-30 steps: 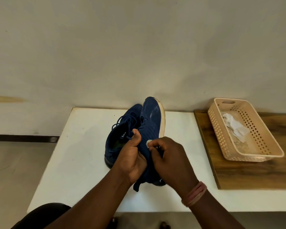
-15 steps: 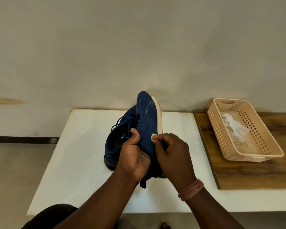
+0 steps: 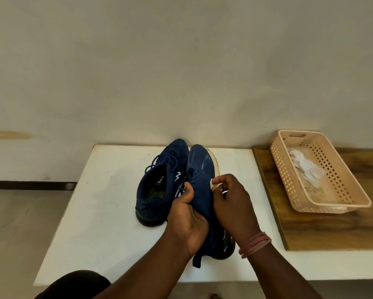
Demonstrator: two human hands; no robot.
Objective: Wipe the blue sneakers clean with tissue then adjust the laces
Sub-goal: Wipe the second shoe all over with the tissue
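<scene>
Nearest, the left hand [image 3: 186, 214] wraps its fingers [image 3: 188, 187] round the heel and collar of the right-hand blue sneaker [image 3: 200, 180], thumb on the lace side, so the shoe is propped with its toe pointing away and its flank turned up toward the other hand; that hold looks meant to steady the soft upper against rubbing. Just right of those fingers, the right hand [image 3: 231, 199] pinches a small wad of tissue [image 3: 213, 183] between thumb and curled fingertips, pressing it to the side of the upper near the pale sole edge [image 3: 213, 160]. A reddish band [image 3: 255, 244] sits on that wrist. Judging by this, the wiping step is in hand and the laces are not yet dealt with.

Left of the gripping fingers, and touching the held shoe, the second blue sneaker [image 3: 159, 190] rests flat on the white counter [image 3: 99, 212], opening upward, laces [image 3: 159, 161] loose, probably parked close for its turn.

Farther off, well right of the pinching fingers, a peach perforated basket [image 3: 341, 197] stands on a wooden board [image 3: 332, 231] and holds crumpled white tissue [image 3: 304, 167], within reach as the supply or the discard.
</scene>
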